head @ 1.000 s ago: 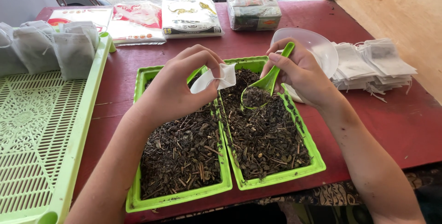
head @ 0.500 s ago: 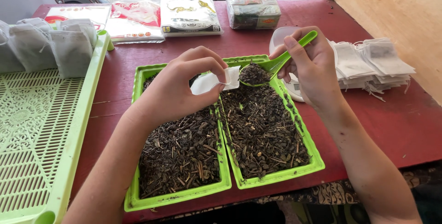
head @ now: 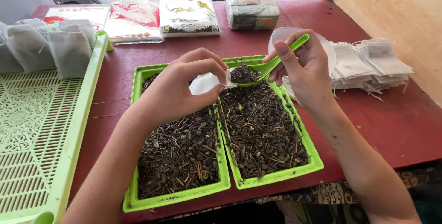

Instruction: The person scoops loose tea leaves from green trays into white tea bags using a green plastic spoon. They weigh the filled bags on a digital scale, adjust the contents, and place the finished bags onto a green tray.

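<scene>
My left hand (head: 182,90) pinches a small white filter bag (head: 207,83) open above the two green trays. My right hand (head: 304,67) grips a green plastic spoon (head: 269,66) heaped with dark dried leaves, its bowl touching the bag's mouth. Below, the left green tray (head: 138,196) and the right green tray (head: 313,159) sit side by side, both filled with dark dried leaves and stems.
A stack of empty white bags (head: 368,65) and a white bowl (head: 282,35) lie at the right. A large green slatted tray (head: 60,159) at left holds filled bags (head: 50,44). Printed packets (head: 189,14) and a wrapped block (head: 251,5) sit at the back.
My right hand lifted the spoon out of the right tray with a load of leaves and brought it level to the mouth of the bag in my left hand.
</scene>
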